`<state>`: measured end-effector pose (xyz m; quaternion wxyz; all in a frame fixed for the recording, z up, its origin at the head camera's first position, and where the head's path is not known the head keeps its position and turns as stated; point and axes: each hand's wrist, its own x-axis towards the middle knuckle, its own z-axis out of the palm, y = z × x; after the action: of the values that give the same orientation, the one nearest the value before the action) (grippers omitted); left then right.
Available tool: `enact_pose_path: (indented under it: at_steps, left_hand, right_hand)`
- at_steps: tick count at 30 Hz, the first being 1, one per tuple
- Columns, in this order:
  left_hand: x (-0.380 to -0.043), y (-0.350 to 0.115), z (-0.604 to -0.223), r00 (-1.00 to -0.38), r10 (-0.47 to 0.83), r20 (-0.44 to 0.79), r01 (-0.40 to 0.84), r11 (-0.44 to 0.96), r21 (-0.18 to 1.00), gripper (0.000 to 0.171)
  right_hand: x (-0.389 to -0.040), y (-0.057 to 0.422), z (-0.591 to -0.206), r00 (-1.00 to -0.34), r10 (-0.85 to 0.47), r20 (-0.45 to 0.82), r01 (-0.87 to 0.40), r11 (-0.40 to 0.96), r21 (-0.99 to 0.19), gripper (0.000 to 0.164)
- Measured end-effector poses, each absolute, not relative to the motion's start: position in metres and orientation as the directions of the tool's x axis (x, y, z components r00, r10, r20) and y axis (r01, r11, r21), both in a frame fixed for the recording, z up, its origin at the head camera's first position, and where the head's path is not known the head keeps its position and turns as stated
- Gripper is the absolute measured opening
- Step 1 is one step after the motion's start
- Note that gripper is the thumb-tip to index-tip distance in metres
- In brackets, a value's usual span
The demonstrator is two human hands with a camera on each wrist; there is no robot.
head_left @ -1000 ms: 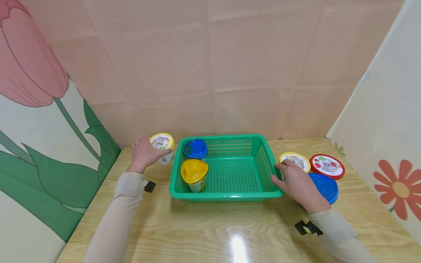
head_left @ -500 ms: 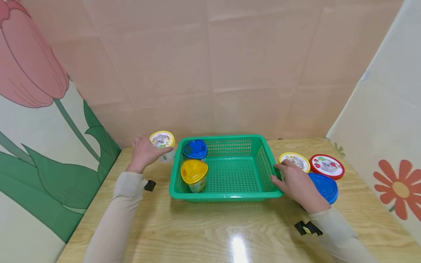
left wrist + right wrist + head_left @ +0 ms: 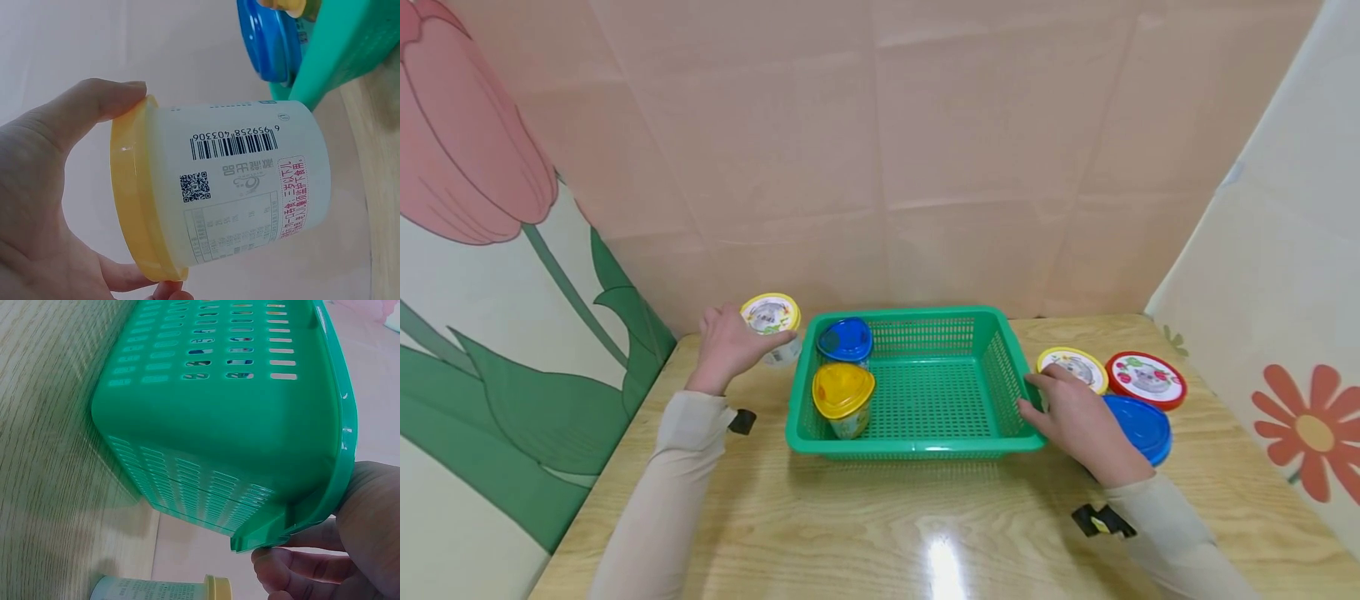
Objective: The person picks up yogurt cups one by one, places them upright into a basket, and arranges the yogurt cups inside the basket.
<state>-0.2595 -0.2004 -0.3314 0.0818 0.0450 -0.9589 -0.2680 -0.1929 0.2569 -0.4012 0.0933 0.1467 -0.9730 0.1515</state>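
My left hand [image 3: 726, 346] grips a white plastic tub [image 3: 244, 181] by its yellow lid [image 3: 140, 194], thumb on one side and fingers on the other. In the left wrist view the tub's side shows a barcode and a QR code. It is held up just left of the green plastic basket [image 3: 917, 450]. My right hand [image 3: 1067, 417] holds the basket's right rim, with the fingers under the rim's outer edge in the right wrist view. Inside the basket, at its left end, stand a blue-lidded tub [image 3: 846, 340] and a yellow-lidded tub [image 3: 843, 390].
Right of the basket stand a yellow-lidded tub [image 3: 1086, 364], a red-lidded tub [image 3: 1146, 379] and a blue-lidded container [image 3: 1142, 425], partly behind my right hand. The wooden table [image 3: 850, 525] ends at a draped back wall [image 3: 955, 167], with printed panels on both sides.
The tub in my left hand has risen slightly, its lid now higher against the back wall. My right hand and the basket stay where they were.
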Motion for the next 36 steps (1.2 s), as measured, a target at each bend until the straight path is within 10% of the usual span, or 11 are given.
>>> enact_pose_path:
  at_steps: [36]
  left_hand:
    - [-0.254, -0.169, -0.306, -0.986, -0.065, 0.156, 0.032, 0.834, 0.551, 0.101]
  right_hand:
    - [-0.189, 0.258, -0.407, -0.943, -0.224, 0.247, -0.291, 0.913, -0.285, 0.048]
